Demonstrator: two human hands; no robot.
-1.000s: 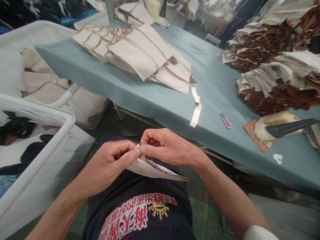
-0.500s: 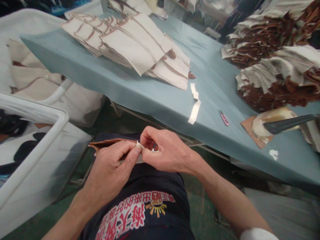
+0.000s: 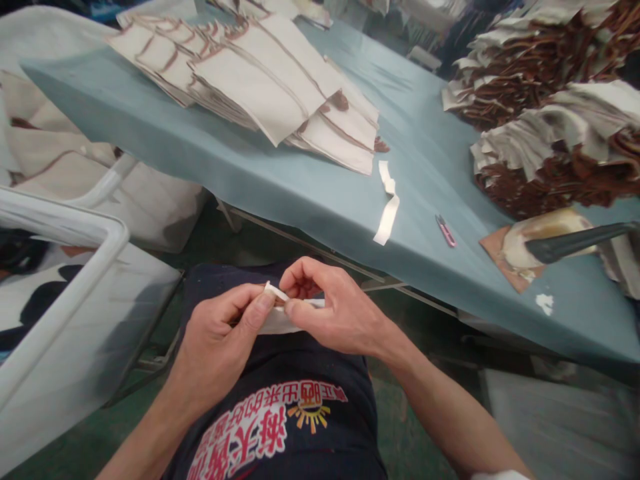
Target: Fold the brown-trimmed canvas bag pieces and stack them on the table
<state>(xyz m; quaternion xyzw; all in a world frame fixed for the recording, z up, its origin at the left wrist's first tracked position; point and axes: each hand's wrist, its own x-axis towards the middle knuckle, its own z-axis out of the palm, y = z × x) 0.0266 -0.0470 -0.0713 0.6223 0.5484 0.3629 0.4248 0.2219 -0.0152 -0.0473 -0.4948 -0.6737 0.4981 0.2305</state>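
Observation:
Over my lap, my left hand [image 3: 220, 343] and my right hand [image 3: 333, 310] meet and pinch a small white fabric piece [image 3: 276, 321] between thumbs and forefingers. Both hands are closed on it, and most of the piece is hidden under the fingers. A pale strip [image 3: 387, 217] hangs over the near edge of the blue-grey table [image 3: 280, 183] just beyond my hands. A pink thread snip [image 3: 445, 231] lies on the table to the right of the strip.
A fanned stack of cream fabric pieces with brown trim [image 3: 260, 90] lies at the table's back left. Heaps of cream and brown pieces [image 3: 550, 120] fill the right. A dark tool on a brown scrap [image 3: 545, 247] sits near right. White bins [image 3: 65, 267] stand at my left.
The fabric piece, spread below my hands a second ago, is now gathered small between my fingers. The brown edge seen half a second ago is hidden. My view has shifted slightly left.

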